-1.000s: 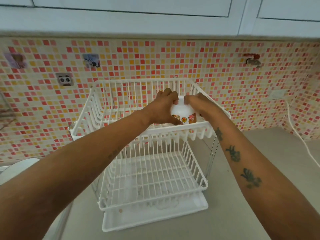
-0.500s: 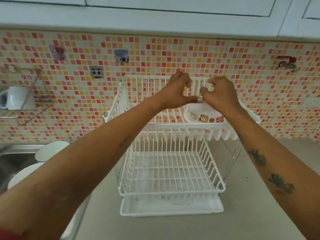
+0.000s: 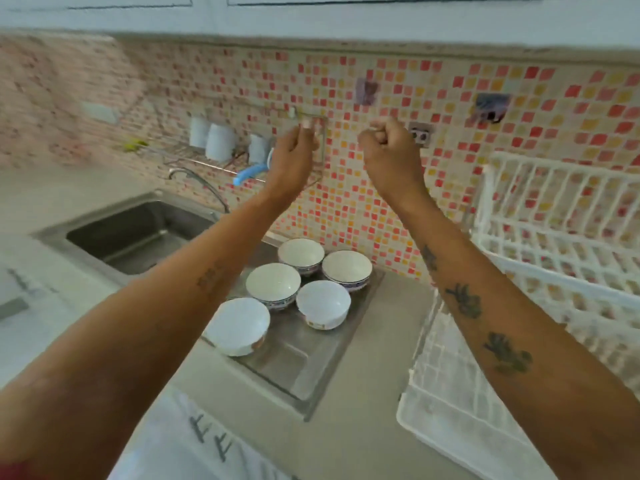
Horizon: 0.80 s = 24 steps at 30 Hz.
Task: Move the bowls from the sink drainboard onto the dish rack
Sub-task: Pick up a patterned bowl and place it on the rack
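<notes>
Reaching out over the counter, I hold both arms raised and empty above five bowls waiting on the drainboard [image 3: 294, 372]. Nearest me sits a white bowl [image 3: 239, 325] at the drainboard's front left, with a tilted bowl [image 3: 323, 304] beside it and three more behind, two of them touching rim to rim. The dish rack [image 3: 554, 258] stands well apart to my right, its lower tier behind my right forearm. Farther off, my left hand [image 3: 292, 157] hangs loosely curled, thumb and fingers close but gripping nothing; my right hand [image 3: 389, 150] is closed in a loose fist, also holding nothing. Behind them a faucet [image 3: 199, 183] arcs over the sink [image 3: 138, 233]. My worry: the bowls crowd together, so lifting one carelessly could knock its neighbour, and the tilted one looks likeliest to roll. The picture is blurred, so a hasty reach may misjudge a rim.
</notes>
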Motion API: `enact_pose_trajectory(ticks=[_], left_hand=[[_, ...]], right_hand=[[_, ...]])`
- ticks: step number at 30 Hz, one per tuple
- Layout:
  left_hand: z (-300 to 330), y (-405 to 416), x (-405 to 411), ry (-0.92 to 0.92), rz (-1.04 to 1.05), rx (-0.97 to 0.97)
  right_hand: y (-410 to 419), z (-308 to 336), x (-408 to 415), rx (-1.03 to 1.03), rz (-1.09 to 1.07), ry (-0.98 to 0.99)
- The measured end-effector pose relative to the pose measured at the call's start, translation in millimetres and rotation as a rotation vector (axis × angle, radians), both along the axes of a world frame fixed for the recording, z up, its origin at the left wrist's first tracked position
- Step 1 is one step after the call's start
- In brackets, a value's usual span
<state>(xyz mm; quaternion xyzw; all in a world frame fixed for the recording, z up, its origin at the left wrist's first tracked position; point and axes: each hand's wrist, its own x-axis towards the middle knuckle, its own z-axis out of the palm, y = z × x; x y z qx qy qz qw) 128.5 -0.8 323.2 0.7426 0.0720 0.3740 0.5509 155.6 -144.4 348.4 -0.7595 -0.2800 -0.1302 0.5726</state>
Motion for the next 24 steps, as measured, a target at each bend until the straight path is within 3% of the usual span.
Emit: enact_pose_trajectory(ticks=[7, 14, 19, 24], left_hand=[[-93, 133, -50, 0.259, 0.28, -0.221], [-218, 178, -83, 0.499, 0.418, -0.495], [-285, 179, -93, 0.567, 0.412, -0.678], [-316, 172, -83, 0.567, 0.35, -0.764]], right_hand=[[141, -120, -1, -0.271, 0.148, 0.432], [167, -258, -10, -0.435, 0.11, 0.959], [181, -304, -24, -0.339, 0.006, 0.913], [192, -324, -24, -0.302, -0.014, 0.993]])
